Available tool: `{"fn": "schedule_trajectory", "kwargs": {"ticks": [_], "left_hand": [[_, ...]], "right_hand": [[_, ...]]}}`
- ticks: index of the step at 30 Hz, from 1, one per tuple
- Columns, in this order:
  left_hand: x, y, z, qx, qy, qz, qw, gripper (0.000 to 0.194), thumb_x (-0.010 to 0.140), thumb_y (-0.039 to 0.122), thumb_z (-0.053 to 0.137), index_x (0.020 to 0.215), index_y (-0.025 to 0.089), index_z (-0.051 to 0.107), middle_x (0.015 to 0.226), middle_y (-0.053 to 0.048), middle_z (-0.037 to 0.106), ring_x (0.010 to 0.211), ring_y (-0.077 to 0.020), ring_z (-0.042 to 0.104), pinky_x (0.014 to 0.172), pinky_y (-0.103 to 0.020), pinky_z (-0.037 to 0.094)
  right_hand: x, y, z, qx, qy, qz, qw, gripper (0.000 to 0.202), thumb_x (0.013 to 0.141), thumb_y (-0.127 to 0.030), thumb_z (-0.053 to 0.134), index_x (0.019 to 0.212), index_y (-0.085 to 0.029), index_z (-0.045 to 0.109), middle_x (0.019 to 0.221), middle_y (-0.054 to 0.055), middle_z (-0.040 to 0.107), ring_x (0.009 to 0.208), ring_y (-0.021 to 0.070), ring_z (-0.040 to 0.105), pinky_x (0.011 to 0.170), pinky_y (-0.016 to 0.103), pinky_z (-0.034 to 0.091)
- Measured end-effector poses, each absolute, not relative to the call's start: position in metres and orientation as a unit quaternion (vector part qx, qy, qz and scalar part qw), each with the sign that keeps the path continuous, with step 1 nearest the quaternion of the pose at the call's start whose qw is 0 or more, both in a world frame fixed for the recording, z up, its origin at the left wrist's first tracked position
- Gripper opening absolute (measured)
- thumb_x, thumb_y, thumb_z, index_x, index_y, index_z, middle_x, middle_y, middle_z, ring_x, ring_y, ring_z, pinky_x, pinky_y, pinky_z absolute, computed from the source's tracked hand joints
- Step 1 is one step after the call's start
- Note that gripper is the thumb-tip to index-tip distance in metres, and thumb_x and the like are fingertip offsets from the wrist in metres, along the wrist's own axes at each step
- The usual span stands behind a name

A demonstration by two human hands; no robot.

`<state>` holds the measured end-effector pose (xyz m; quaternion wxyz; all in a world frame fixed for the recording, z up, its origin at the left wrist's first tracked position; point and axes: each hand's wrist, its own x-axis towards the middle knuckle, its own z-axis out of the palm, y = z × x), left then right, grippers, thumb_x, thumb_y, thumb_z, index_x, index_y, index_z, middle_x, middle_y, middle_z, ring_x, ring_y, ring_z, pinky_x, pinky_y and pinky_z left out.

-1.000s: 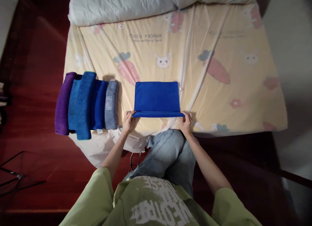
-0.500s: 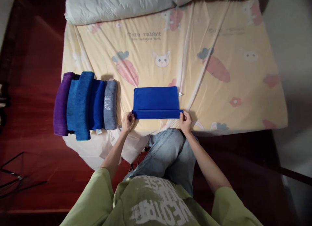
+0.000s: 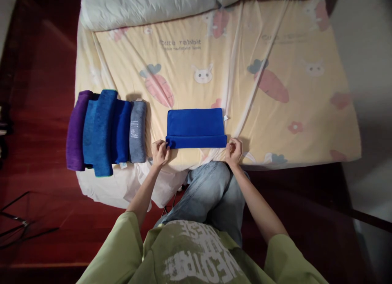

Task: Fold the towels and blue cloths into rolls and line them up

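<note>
A blue towel [image 3: 194, 122] lies flat on the bed, with its near edge turned up into a narrow folded band. At the left end of that band is my left hand [image 3: 161, 153], its fingers loosely bent and apart, the thumb side touching or very close to the corner. Just off the band's right end sits my right hand [image 3: 234, 151], thumb and fingers parted with no cloth between them. A small white tag sticks out from the towel's right side.
Left of the towel, rolled towels stand in a row: a grey one [image 3: 138, 131] lettered "HAPPY LIFE", blue ones [image 3: 105, 133] and a purple one [image 3: 80, 130]. A pale quilt [image 3: 147, 8] lies along the far side of the patterned bed sheet [image 3: 190, 88]. A black stand [image 3: 23, 222] is on the floor.
My fingers have loosened from the ends of the folded band, most plainly on the right. The band now lies flatter, its right end drawn slightly inward.
</note>
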<state>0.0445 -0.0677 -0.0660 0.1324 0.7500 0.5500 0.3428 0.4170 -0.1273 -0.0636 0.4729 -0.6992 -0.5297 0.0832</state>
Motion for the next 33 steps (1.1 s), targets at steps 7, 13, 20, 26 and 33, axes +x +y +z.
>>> {"fn": "schedule_trajectory", "kwargs": {"ticks": [7, 13, 20, 26, 33], "left_hand": [[0.043, -0.064, -0.064, 0.850, 0.431, 0.276, 0.123, 0.048, 0.088, 0.033, 0.057, 0.135, 0.023, 0.059, 0.148, -0.014, 0.055, 0.141, -0.0341, 0.047, 0.113, -0.055, 0.038], [0.050, -0.054, -0.054, 0.858, 0.421, 0.243, 0.165, 0.062, 0.085, 0.027, 0.053, 0.147, 0.022, 0.051, 0.153, -0.009, 0.051, 0.147, -0.0296, 0.042, 0.121, -0.055, 0.032], [0.054, -0.050, -0.052, 0.839, 0.439, 0.269, 0.177, 0.057, 0.090, 0.024, 0.053, 0.147, 0.021, 0.050, 0.152, -0.009, 0.053, 0.145, -0.0273, 0.044, 0.122, -0.054, 0.035], [0.052, -0.050, -0.051, 0.815, 0.452, 0.308, 0.191, 0.046, 0.094, 0.020, 0.051, 0.140, 0.021, 0.054, 0.147, -0.010, 0.057, 0.142, -0.0262, 0.047, 0.118, -0.051, 0.042], [0.044, -0.057, -0.063, 0.768, 0.502, 0.346, 0.196, 0.032, 0.099, 0.023, 0.045, 0.128, 0.022, 0.060, 0.117, -0.011, 0.066, 0.115, -0.0258, 0.062, 0.100, -0.046, 0.052]], "right_hand": [[0.419, -0.130, -0.058, -0.638, -0.673, 0.019, 0.374, 0.039, 0.087, -0.028, 0.052, 0.122, -0.017, 0.066, 0.126, 0.015, 0.066, 0.115, 0.0308, 0.063, 0.103, 0.047, 0.047], [0.417, -0.125, -0.058, -0.637, -0.684, 0.034, 0.354, 0.049, 0.082, -0.015, 0.051, 0.128, -0.017, 0.066, 0.130, 0.012, 0.068, 0.116, 0.0280, 0.064, 0.103, 0.045, 0.049], [0.417, -0.120, -0.058, -0.645, -0.670, 0.051, 0.364, 0.048, 0.090, -0.013, 0.046, 0.133, -0.019, 0.066, 0.132, 0.011, 0.067, 0.121, 0.0255, 0.063, 0.105, 0.046, 0.049], [0.420, -0.119, -0.059, -0.644, -0.662, 0.085, 0.374, 0.043, 0.095, -0.016, 0.043, 0.133, -0.019, 0.064, 0.133, 0.011, 0.066, 0.124, 0.0252, 0.060, 0.108, 0.047, 0.047], [0.422, -0.125, -0.072, -0.685, -0.592, 0.061, 0.421, 0.032, 0.101, -0.036, 0.046, 0.115, -0.017, 0.068, 0.107, 0.015, 0.072, 0.101, 0.0276, 0.066, 0.099, 0.049, 0.050]]}}
